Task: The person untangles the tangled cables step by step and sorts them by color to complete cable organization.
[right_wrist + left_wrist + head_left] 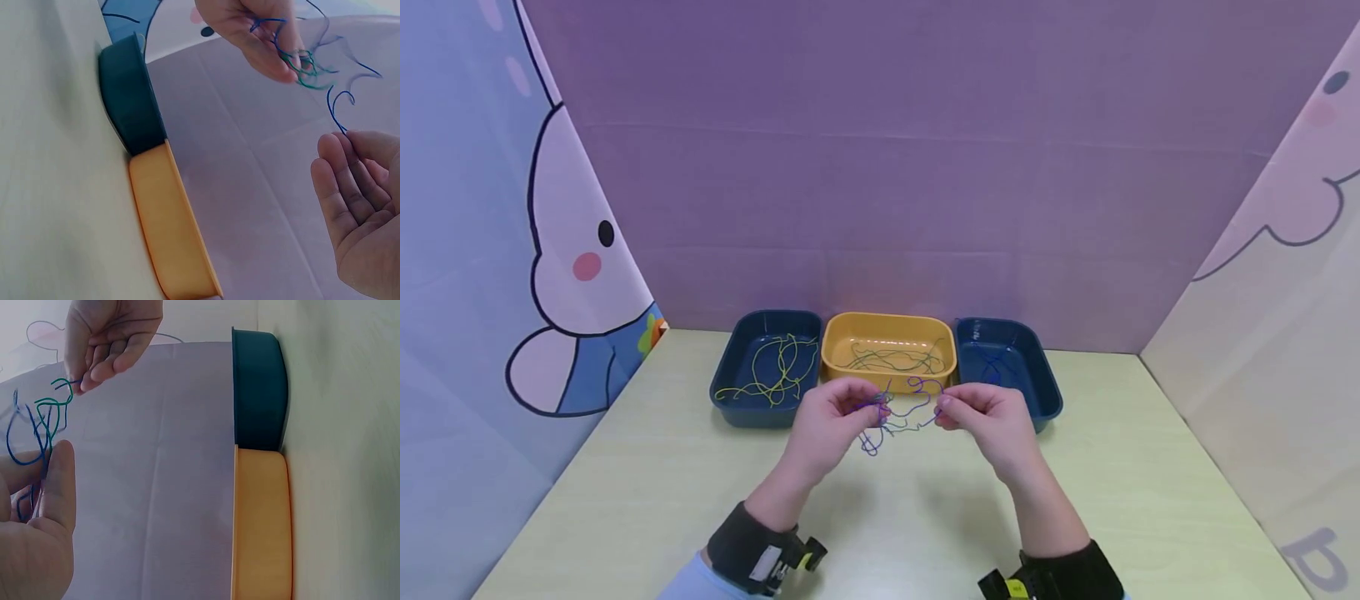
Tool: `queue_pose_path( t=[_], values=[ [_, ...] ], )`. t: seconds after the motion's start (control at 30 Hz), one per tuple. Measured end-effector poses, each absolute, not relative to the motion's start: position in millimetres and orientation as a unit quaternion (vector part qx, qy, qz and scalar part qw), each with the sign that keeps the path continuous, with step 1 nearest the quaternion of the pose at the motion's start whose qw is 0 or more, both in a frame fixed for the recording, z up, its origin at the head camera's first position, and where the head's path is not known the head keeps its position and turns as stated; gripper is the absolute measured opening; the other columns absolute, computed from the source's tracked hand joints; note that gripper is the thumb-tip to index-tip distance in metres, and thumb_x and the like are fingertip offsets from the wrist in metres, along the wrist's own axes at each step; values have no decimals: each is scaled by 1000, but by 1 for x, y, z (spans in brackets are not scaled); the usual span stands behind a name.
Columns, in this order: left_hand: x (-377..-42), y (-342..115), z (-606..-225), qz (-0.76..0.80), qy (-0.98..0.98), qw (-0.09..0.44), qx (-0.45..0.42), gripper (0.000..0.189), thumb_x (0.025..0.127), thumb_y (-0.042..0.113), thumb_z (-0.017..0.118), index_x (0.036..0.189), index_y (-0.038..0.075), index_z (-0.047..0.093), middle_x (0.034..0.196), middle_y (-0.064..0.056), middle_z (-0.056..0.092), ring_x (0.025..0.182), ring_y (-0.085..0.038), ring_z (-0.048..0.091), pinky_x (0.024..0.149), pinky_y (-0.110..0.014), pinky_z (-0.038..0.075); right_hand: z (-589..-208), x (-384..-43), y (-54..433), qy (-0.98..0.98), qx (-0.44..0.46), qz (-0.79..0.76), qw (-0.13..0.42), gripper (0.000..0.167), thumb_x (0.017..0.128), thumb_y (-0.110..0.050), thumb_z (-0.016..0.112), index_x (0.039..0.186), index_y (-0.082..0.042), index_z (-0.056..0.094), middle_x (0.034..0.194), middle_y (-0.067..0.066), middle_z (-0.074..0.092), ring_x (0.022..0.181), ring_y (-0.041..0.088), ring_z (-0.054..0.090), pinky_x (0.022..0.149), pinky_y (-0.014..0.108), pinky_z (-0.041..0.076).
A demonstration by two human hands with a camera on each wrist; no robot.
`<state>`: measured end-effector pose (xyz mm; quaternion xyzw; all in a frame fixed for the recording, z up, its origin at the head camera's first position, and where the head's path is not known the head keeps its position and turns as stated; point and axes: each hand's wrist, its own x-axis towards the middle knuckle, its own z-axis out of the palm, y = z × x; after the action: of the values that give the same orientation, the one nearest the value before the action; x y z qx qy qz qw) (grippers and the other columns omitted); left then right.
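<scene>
Between thumb and fingers, my left hand (835, 421) pinches a loose tangle of blue and green strings (45, 434), held up above the table in front of the yellow bin. My right hand (988, 417) pinches a blue string (337, 112) of the same tangle. Wavy blue string (917, 383) spans the gap between the two hands in the head view. Green loops (306, 69) sit close to the left fingertips in the right wrist view.
Three bins stand side by side at the back: a dark blue bin (724, 371) with yellow strings (782, 367), a yellow bin (831, 362) with green strings (895, 358), and a dark blue bin (1048, 392) with blue strings (992, 367). A purple backdrop (887, 208) rises behind them.
</scene>
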<state>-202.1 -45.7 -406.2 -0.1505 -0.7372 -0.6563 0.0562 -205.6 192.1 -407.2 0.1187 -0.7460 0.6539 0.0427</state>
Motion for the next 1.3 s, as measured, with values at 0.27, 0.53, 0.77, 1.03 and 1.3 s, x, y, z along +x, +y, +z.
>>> queue_pose_path(
  t=[0.27,0.53,0.77,1.03,1.3],
  values=[
    [-204,-54,-402,-657,-740,74,-123,14,83,12,77,96,12,71,93,-6,71,81,-21,68,74,-27,58,-404,-209,210,-737,93,664,84,30,88,-24,72,102,3,70,91,14,73,77,21,73,77,31,59],
    [-206,-62,-397,-670,-728,93,-115,14,80,11,79,93,8,74,92,-11,71,80,-20,69,73,-27,59,-406,-213,228,-734,90,665,105,33,89,-24,71,102,6,68,87,6,73,75,20,73,74,32,59],
    [-208,-70,-394,-682,-715,105,-109,14,81,11,78,93,6,74,95,-9,71,83,-21,70,74,-28,58,-404,-214,241,-739,62,661,116,33,88,-28,71,102,1,70,87,3,73,76,20,72,75,30,59],
    [-211,-91,-386,-671,-724,140,-77,21,80,17,80,98,7,74,100,-9,71,85,-20,69,74,-27,58,-402,-216,262,-720,41,677,146,35,86,-24,73,101,7,69,81,3,73,71,17,72,72,29,59],
    [-214,-111,-380,-683,-705,186,-55,22,83,13,76,103,2,72,101,-9,71,85,-16,71,77,-26,57,-400,-217,282,-664,5,729,169,37,82,-15,77,102,14,67,78,4,73,67,16,71,68,29,59]
  ],
)
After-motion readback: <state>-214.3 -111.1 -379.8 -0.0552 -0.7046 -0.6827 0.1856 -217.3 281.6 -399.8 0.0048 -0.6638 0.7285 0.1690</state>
